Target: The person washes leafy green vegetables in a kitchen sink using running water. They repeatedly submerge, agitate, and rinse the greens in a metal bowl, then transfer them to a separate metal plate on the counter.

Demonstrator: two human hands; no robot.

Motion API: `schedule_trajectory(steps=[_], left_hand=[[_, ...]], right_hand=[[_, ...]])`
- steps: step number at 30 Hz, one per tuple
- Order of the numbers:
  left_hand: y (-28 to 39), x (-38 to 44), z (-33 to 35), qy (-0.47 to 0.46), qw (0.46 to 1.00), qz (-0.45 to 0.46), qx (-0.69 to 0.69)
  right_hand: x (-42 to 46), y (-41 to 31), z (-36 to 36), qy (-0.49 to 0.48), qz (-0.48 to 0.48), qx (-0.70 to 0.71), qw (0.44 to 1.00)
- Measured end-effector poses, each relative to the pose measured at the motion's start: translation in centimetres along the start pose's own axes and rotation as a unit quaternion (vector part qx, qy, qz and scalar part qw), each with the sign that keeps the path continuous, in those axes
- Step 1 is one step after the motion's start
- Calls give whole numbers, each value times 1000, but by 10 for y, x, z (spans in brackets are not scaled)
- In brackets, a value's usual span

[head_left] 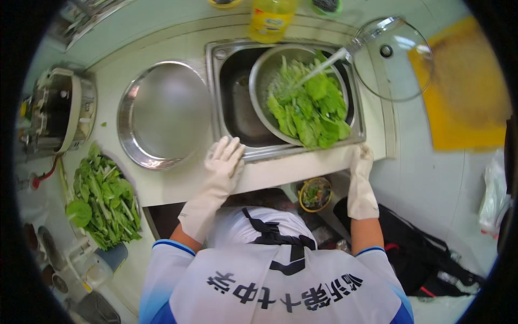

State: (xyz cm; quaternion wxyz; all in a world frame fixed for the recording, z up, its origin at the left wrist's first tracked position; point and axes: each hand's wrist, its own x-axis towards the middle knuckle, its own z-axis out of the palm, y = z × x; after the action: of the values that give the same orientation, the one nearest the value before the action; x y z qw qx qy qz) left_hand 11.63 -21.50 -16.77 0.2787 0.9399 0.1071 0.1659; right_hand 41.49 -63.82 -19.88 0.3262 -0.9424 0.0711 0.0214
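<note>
Both hands wear long cream rubber gloves. My left hand (pixel 225 158) rests spread on the front left corner of the stainless steel sink (pixel 251 156) and holds nothing. At the counter's edge by the sink's front right corner, my right hand (pixel 361 157) is curled; nothing shows in it. Inside the sink, a steel bowl (pixel 263 113) holds leafy greens (pixel 319 109), some hanging over its front rim. Water runs from the faucet (pixel 349 52) into this bowl. Left of the sink lies a wide, round steel basin (pixel 170 113), close to my left hand.
More leafy greens (pixel 105 202) lie piled on the left counter, below a countertop appliance (pixel 60 109). A yellow liquid bottle (pixel 270 20) stands behind the sink. A glass lid (pixel 394 69) and yellow cutting board (pixel 465 89) are at right. Below is a yellow-rimmed scrap strainer (pixel 315 194).
</note>
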Motion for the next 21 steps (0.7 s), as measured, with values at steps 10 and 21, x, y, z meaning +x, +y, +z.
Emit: schedule_trajectory(steps=[10,21], left_hand=[[7,-3,-7,-26,995,24,97],[8,-1,-2,-24,992,39,117]], right_hand=[[-55,-38,44,184,-243,-148,941],[-56,-39,49,212,-250,-133,935]])
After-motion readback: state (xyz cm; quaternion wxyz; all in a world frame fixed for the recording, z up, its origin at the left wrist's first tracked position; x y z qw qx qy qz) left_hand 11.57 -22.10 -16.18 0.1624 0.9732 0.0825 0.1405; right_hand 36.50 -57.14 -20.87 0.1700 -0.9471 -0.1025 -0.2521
